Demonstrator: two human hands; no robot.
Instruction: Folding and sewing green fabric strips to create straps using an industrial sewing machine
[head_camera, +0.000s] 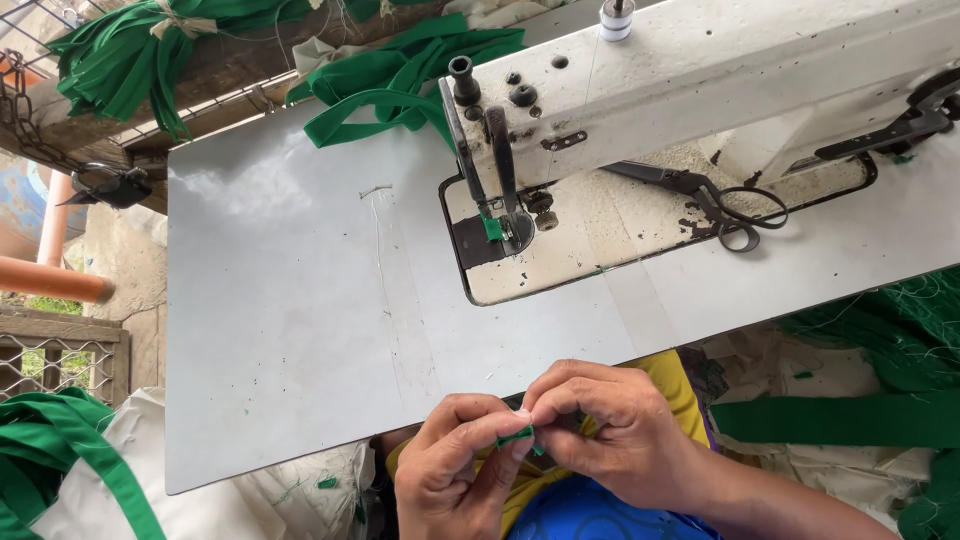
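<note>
Head view shows your two hands meeting at the near edge of the grey worktop (290, 330), just in front of your lap. Your left hand (455, 470) and right hand (610, 430) both pinch a small green fabric strip (518, 435), fingertip against fingertip, so that only a short bit of it shows between them. To fold it well, I judge you should keep the edges even, press the crease flat with your thumbs, and hold the piece taut so it does not slip or twist.

Your left fingers (490, 425) are curled in tight, with thumb and forefinger closed on the strip. Your right fingers (570, 395) are bent over from the other side and clamp the same piece; no gap shows between them and the cloth.

Beyond your hands stands the white sewing machine (700, 70), with a scrap of green under its presser foot (492, 228). Black scissors (715, 200) lie on the machine bed. Bundles of green straps (400, 75) sit at the far edge of the worktop, and a long green band (850, 420) lies at your right.
</note>
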